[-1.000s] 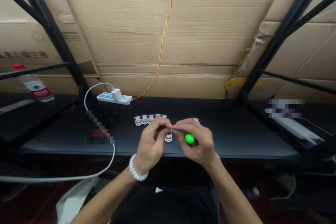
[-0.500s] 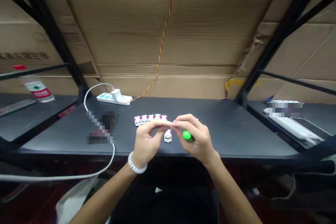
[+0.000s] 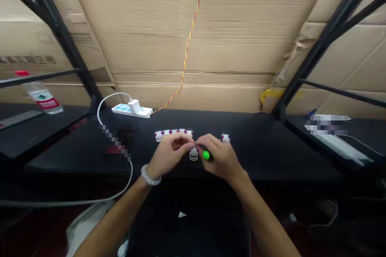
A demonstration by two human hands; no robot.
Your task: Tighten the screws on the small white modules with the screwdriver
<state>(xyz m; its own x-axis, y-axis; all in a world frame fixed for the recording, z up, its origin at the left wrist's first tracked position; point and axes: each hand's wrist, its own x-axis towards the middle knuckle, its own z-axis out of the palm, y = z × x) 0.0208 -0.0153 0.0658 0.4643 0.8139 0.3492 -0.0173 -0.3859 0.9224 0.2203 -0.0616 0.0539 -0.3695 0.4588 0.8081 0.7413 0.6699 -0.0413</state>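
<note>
The left hand [image 3: 169, 152] has its thumb and fingertips pressed together in a pinch; what is between them is too small to tell. The right hand [image 3: 221, 156] is curled around a dark tool [image 3: 206, 155] with a round green end, and its fingertips meet the left ones. The 2 hands are near the middle of the front edge of the black surface [image 3: 271, 148].

Just below the fingertips, also near this front edge, 1 white piece [image 3: 194, 154] is visible. Behind the left hand, farther from the front edge, there is a row of 5 white-and-purple pieces [image 3: 174, 131], partly covered by the hand. 1 similar piece [image 3: 225, 138] lies apart, just behind the right hand.

Near the far left corner of the surface lies a power strip [image 3: 143, 113], with a white charger [image 3: 134, 106] plugged in.
</note>
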